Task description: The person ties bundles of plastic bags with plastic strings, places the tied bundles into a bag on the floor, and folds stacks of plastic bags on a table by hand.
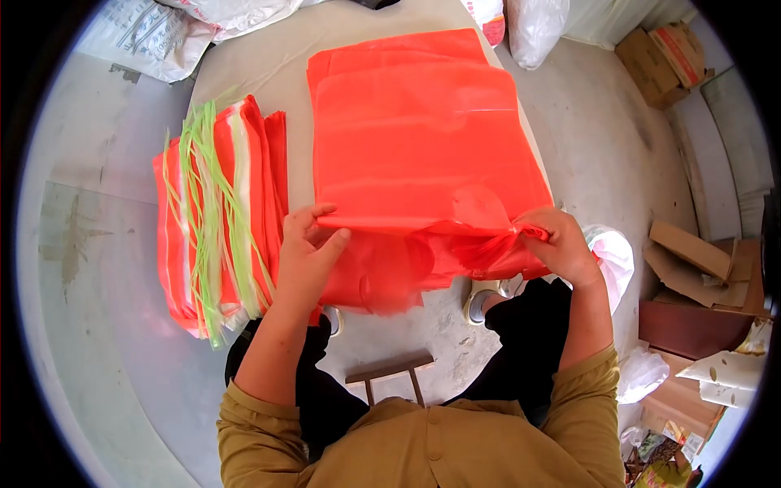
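Observation:
A stack of thin red plastic sheets [415,122] lies on the table in front of me. My left hand [311,248] has its thumb and fingers on the near left edge of the top red plastic sheet. At the near right corner, my right hand [563,244] grips a bunched, pleated part of the red plastic. Between my hands the sheet's near edge hangs loose past the table, partly blurred. Left of the stack sits a folded pile of red-and-white striped plastic [264,179], with a bundle of thin green strips [213,211] draped over it.
The beige tabletop [264,73] is round at its far side. White sacks [150,37] stand at the back left. Cardboard boxes [663,61] are at the far right, with an opened carton [700,264] nearer. A small wooden stool [390,372] stands between my legs.

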Demonstrator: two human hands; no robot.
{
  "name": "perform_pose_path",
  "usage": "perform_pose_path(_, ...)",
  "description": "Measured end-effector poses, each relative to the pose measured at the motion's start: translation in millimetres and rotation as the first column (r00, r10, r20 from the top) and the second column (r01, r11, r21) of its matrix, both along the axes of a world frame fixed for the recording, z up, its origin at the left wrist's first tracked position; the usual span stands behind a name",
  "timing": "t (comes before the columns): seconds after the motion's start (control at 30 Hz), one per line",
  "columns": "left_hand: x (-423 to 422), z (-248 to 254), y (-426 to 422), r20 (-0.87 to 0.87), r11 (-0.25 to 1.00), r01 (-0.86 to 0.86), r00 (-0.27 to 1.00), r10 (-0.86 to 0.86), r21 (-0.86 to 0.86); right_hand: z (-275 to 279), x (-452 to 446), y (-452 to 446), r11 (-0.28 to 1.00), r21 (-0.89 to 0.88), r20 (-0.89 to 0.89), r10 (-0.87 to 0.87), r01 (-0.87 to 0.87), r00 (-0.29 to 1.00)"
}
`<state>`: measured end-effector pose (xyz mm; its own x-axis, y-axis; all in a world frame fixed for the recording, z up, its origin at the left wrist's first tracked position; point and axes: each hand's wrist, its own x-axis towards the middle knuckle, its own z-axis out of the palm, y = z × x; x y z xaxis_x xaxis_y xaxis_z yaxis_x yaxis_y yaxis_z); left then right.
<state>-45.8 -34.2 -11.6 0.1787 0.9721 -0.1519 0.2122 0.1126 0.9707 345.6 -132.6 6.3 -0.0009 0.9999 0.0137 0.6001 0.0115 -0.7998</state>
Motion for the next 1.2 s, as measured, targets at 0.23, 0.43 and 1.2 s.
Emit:
perform_pose_path(0.23, 21.9, 4.7, -9.0, 0.353, 0.999, 0.038, 0.935, -0.027, -0.026, 2.5, -2.2, 0.5, 1.0, -0.015, 0.025, 0.025, -0.024, 0.999)
perform_pose_path(0.43, 38.7, 10.2, -8.8, 0.471, 1.0, -0.03, 0.882, 0.031, -0.01, 2.6, -2.5, 2.1, 0.999, -0.042, -0.021, 0.025, -0.026, 0.999)
perform_pose_path(1.2, 44.1, 20.9, -38.4, 0.35, 0.944, -0.324, 0.878, 0.326, -0.065, 6.1, 0.5, -8.3, 0.992, -0.054, 0.193, 0.12, -0.112, 0.974)
